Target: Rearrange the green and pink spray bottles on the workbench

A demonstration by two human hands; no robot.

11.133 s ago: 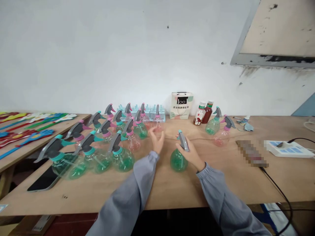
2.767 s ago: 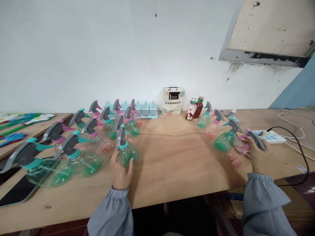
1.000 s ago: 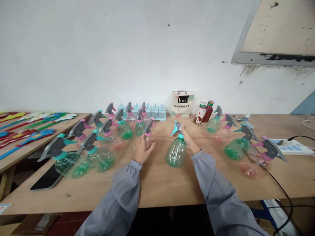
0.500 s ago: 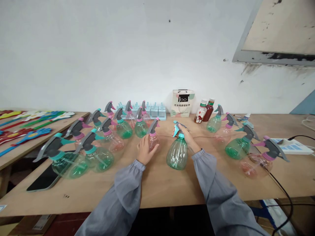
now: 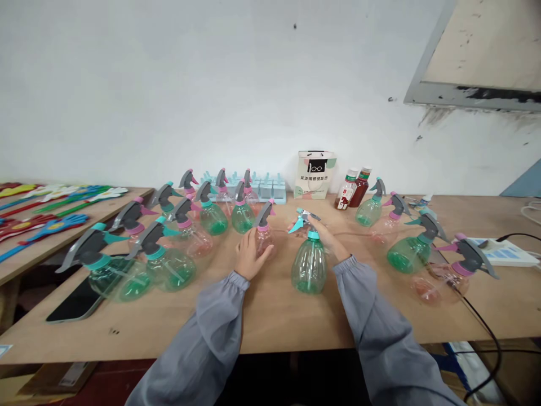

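My left hand is wrapped round the body of a pink spray bottle with a grey and pink spray head, upright on the table. To its right, my right hand grips the neck and spray head of a green spray bottle. This bottle has a turquoise collar and trigger, and its trigger points left. Some right fingertips show beside the trigger; the others are hidden behind the head.
Several green and pink spray bottles stand at the left, with more at the right. A phone lies front left. Behind are a light-blue mould, a paper bag and sauce bottles. A power strip and cables lie right.
The green spray bottle in my right hand has shifted slightly right, its trigger turned a little further out. My left hand stays on the pink bottle. The view has shifted slightly.
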